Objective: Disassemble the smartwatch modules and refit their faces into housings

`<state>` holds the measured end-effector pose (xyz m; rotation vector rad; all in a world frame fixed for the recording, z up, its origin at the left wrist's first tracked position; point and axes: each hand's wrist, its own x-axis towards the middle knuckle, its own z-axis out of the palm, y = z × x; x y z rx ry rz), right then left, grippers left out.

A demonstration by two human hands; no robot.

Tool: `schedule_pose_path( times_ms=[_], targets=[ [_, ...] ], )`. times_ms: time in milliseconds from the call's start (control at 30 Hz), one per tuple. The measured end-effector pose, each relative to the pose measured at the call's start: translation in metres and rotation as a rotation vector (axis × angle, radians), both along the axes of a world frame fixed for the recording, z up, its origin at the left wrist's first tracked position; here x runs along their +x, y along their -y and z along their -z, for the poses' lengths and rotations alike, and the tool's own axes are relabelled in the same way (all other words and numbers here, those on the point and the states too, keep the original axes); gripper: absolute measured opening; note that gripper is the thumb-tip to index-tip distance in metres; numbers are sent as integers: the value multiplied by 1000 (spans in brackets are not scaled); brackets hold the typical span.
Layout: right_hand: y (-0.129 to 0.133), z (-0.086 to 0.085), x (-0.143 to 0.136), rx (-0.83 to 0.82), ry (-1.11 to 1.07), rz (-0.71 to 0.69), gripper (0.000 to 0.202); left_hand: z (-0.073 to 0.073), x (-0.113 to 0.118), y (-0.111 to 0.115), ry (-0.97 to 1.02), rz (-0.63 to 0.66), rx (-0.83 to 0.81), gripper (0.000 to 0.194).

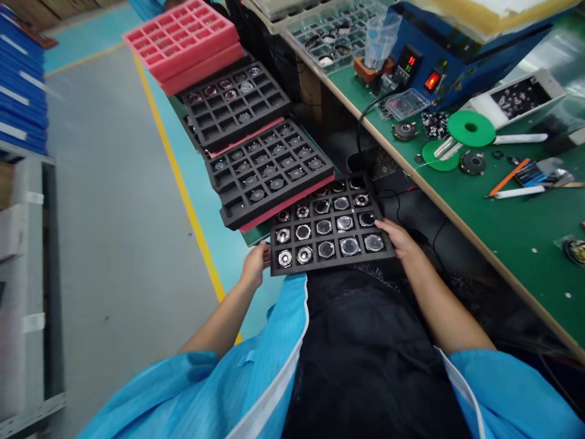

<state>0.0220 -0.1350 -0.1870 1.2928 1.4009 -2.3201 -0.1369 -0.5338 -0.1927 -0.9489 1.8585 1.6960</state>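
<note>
You hold a black foam tray (332, 263) by its two near corners, level above your lap and just off the edge of the green workbench (512, 235). Your left hand (256, 263) is closed on the near left corner, fingers curled under the rim. Your right hand (398, 236) grips the near right edge, thumb lying on top of the foam beside the last compartment. The tray is divided into square compartments, and each visible one carries a round metal part (349, 246), most showing a bright face upward. The far end of the tray sits partly under, or against, the next stack; which one cannot be told.

Beyond it, three more black compartment trays (269, 164) lie stepped one past another, with red foam sheets showing between them, some cells filled and some bare. A stack of pink foam trays (183, 38) lies at the far end of that row.

On the workbench stands a blue machine (439, 67) with a red digital readout and a lit red switch. Near it are two green discs (470, 128), an orange pen (508, 177) and a clear plastic tray (329, 36) of small parts. A yellow floor line (178, 177) runs alongside the trays.
</note>
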Motion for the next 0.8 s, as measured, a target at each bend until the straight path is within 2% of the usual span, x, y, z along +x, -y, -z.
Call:
schedule_pose_path(
  times_ms=[67,133,267,500,667,800],
  targets=[
    [1,-2,4,26,-25,-3,39,1,15,-12,72,77,66,36],
    [1,-5,8,57,-47,1,36,-6,20,-19,91,122,98,33],
    [-5,-14,20,119,-71,42,31,-31,26,-21,46,176,108,28],
    [-26,-36,49,121,-76,45,18,-72,55,-28,43,273,165,30],
    [-34,-47,67,137,-81,58,26,-91,73,-37,90,327,202,35],
    [-47,-54,80,173,-74,80,25,-99,89,-37,111,351,221,38]
  ],
)
